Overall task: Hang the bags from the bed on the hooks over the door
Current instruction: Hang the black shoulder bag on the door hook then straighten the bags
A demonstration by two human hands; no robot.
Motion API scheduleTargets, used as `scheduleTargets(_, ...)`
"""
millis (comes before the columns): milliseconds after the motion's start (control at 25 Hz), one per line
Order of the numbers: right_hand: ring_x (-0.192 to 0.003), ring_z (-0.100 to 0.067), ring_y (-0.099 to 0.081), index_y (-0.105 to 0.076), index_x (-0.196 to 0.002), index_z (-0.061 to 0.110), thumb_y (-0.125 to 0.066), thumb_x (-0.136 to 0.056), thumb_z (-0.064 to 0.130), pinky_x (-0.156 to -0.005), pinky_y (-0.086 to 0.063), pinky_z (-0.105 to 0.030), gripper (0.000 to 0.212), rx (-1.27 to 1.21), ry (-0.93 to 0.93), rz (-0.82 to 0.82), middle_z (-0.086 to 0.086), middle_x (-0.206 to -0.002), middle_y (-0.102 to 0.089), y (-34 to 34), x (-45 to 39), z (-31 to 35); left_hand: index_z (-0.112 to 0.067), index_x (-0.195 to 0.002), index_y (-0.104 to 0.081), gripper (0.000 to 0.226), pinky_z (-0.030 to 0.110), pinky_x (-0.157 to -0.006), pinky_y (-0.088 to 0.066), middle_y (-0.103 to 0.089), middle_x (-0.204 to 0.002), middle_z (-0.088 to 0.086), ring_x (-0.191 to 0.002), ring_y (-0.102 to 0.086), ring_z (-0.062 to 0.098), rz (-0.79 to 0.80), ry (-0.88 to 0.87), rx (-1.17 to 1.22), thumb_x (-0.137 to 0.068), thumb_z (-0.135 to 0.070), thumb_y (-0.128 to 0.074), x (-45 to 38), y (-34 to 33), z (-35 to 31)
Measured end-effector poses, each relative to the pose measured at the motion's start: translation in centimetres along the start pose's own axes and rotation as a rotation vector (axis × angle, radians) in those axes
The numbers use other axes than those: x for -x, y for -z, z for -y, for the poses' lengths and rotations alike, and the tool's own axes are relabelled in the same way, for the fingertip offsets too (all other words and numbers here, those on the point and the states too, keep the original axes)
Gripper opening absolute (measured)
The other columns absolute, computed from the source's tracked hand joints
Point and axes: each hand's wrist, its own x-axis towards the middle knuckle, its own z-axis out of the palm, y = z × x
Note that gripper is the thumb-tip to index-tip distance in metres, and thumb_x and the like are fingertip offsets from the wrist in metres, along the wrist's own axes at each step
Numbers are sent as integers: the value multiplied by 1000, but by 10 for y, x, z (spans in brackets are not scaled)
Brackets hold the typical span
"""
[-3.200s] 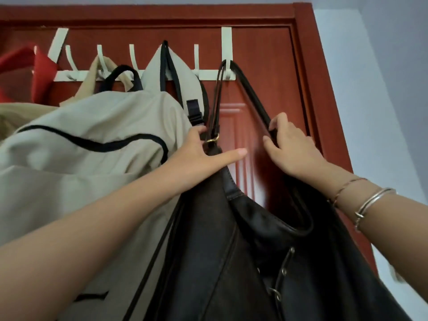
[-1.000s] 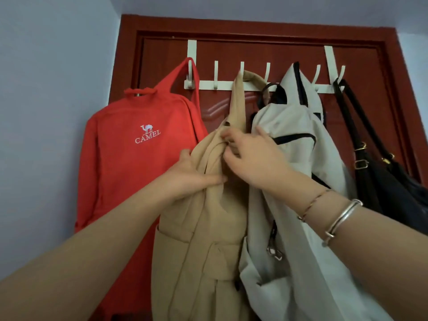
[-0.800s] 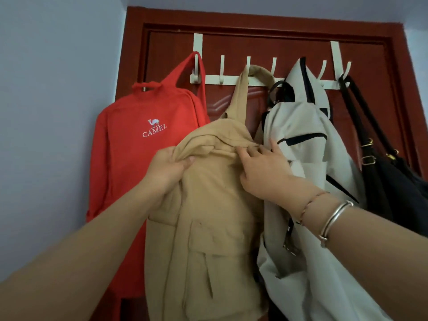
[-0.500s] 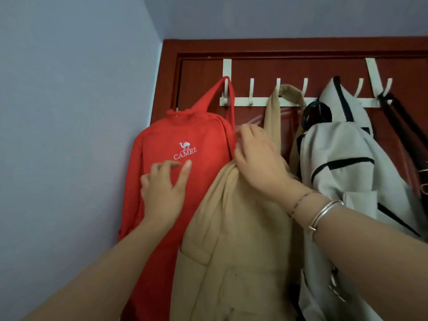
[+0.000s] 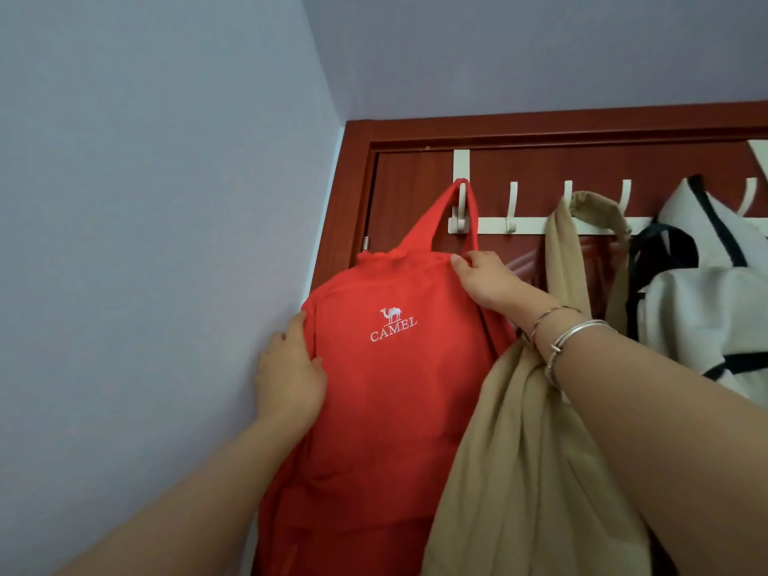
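A red backpack (image 5: 390,392) marked CAMEL hangs by its strap from the leftmost hook of the white hook rack (image 5: 528,225) on the dark red door (image 5: 411,189). My left hand (image 5: 289,372) grips the backpack's left edge. My right hand (image 5: 486,278) pinches its top right corner near the strap. A tan bag (image 5: 528,471) hangs from a middle hook, under my right forearm. A white bag with black trim (image 5: 702,309) hangs to its right, partly cut off by the frame.
A pale blue wall (image 5: 158,243) meets the door frame (image 5: 353,193) right beside the red backpack. Two bare hooks stand between the red and tan bags. The ceiling is close above the door.
My view has swung left, so the black bag is out of frame. Both hands left the tan bag and moved onto the red backpack, left hand at its side, right hand at its top.
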Motion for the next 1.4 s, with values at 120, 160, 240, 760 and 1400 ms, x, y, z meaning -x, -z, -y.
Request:
scheduleTargets(120,-132,-36,-37,-40,-131,-4,-35,-96,32,-107,-28,-32,50,21,-15,-40,-23,-146,-28,2,-13,-6,-16,-142,-40,66,41,-90,-42,-54,-114,18,-104,-55,36,-19,-117,86,-80,7,-44,-21,-3,-4)
scheduleTargets(160,-129,-37,-39,-42,-128,-4,-35,-95,30,-106,-29,-33,47,16,-26,-63,-23,-144,-29,5,-19,-8,-19,-142,-40,67,42,-87,-45,-52,-110,15,-99,-56,35,-16,-159,65,-80,7,-42,-28,-5,-8)
scheduleTargets(240,-124,-38,-44,-49,-121,-3,-35,-94,27,-105,-31,-35,43,36,-10,-86,-23,-137,-35,10,-23,-14,-24,-144,-37,71,47,-86,-48,-49,-109,13,-96,-55,35,21,-218,-15,-80,6,-40,-37,-10,-14)
scheduleTargets(760,-141,-41,-24,-24,-146,10,-48,-90,40,-116,-22,-45,67,202,57,11,-21,-156,-14,12,19,-28,-15,-148,-20,71,45,-95,-39,-33,-135,19,-113,-40,42,93,-119,-159,-82,1,-42,-7,-11,-19)
scheduleTargets(1400,-121,-43,-51,4,-146,2,-35,-84,3,-102,-39,-48,73,451,-154,174,-31,-136,-46,0,84,-26,-12,-144,-38,76,39,-108,-35,-46,-132,19,-119,-45,38,108,-152,168,-72,15,-39,-3,11,-16)
